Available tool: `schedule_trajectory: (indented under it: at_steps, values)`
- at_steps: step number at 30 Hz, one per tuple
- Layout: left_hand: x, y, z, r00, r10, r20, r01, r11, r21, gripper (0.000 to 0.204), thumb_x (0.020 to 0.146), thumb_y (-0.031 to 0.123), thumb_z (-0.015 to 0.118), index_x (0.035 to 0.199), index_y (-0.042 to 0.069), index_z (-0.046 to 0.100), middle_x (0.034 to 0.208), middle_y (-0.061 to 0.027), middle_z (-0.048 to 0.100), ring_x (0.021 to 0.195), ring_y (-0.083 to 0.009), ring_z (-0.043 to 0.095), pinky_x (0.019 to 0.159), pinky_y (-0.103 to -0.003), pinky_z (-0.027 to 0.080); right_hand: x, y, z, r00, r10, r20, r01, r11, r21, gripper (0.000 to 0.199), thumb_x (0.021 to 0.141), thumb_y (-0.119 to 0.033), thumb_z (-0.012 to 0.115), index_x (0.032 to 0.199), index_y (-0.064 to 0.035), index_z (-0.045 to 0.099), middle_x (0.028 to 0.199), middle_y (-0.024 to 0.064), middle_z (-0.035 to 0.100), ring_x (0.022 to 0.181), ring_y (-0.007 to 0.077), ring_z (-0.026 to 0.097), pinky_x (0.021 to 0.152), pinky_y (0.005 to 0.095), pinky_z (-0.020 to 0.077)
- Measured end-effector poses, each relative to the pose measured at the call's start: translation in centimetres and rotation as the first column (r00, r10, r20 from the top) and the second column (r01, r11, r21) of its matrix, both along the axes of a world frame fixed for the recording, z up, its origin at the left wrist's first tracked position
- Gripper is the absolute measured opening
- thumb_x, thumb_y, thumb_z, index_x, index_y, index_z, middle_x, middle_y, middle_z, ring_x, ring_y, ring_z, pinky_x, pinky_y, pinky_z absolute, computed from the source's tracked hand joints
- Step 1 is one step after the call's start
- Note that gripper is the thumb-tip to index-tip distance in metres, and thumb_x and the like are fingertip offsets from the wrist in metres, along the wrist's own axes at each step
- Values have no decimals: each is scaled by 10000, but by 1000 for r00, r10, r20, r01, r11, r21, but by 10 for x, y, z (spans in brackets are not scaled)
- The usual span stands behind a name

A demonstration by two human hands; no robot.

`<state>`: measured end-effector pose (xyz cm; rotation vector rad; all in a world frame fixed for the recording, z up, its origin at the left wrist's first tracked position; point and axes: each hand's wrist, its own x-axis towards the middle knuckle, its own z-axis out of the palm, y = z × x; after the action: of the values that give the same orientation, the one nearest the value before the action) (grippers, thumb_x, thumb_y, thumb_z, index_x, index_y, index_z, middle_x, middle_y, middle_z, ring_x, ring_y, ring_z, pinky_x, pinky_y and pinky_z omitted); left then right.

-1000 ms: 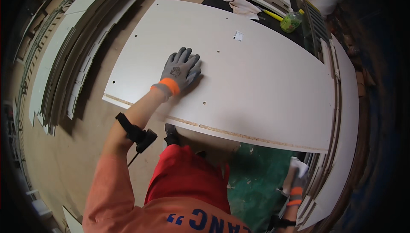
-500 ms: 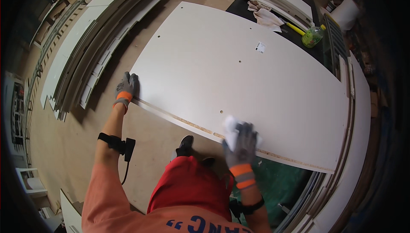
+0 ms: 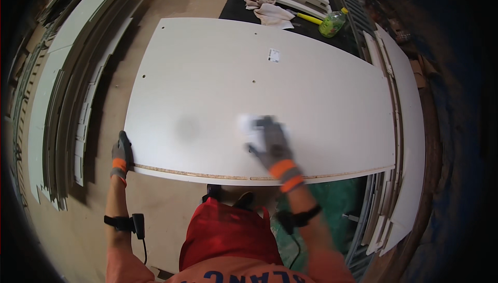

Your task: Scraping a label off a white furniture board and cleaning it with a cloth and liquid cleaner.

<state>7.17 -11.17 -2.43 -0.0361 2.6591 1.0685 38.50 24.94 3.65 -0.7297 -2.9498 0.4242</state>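
— Head view: the right hand presses a white cloth flat on the big white panel, fingers spread over it, blurred. Wiping step, I'd judge.

— And the left hand?

— Curled over the panel's near-left corner, steadying it. The panel lies flat on the dark desk, long axis running left to right.

— Next?

— Probably covering the grey smudge, just left of the cloth.

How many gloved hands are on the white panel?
2. The left hand grips the white panel at its near left corner; the right hand, blurred, presses a white cloth on the panel's top near its front edge.
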Motion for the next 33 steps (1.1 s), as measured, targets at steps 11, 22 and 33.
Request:
schedule_trajectory:
  at_steps: [11, 22, 33]
  values:
    - [3, 16, 10, 998, -9, 59, 10, 1000, -8, 745, 941, 598, 311, 850, -76, 613, 803, -131, 629, 766, -228, 552, 766, -368, 451, 56, 92, -21, 732, -543, -412, 612, 789, 47, 503, 789, -282, 700, 1158, -23, 476, 1081, 176, 543, 975, 356, 523, 847, 473, 423]
    - [-26, -21, -2, 989, 144, 24, -137, 857, 498, 542, 993, 395, 389, 1353, -4, 459, 1400, -124, 465, 1256, -221, 457, 1053, -323, 344, -200, -152, -13, 818, 552, -163, -572, 812, -119, 709, 858, -480, 533, 1407, -54, 393, 1510, 145, 309, 1436, 317, 181, 1172, 483, 79]
    - [160, 151, 80, 551, -691, -467, 606, 717, -345, 528, 987, 291, 415, 1414, -14, 362, 1486, -264, 268, 1386, -413, 262, 1128, -467, 222, 94, 206, -2, 923, -371, -101, 384, 877, 287, 634, 822, -507, 561, 1267, -61, 491, 1242, 119, 509, 1164, 279, 464, 974, 424, 366]
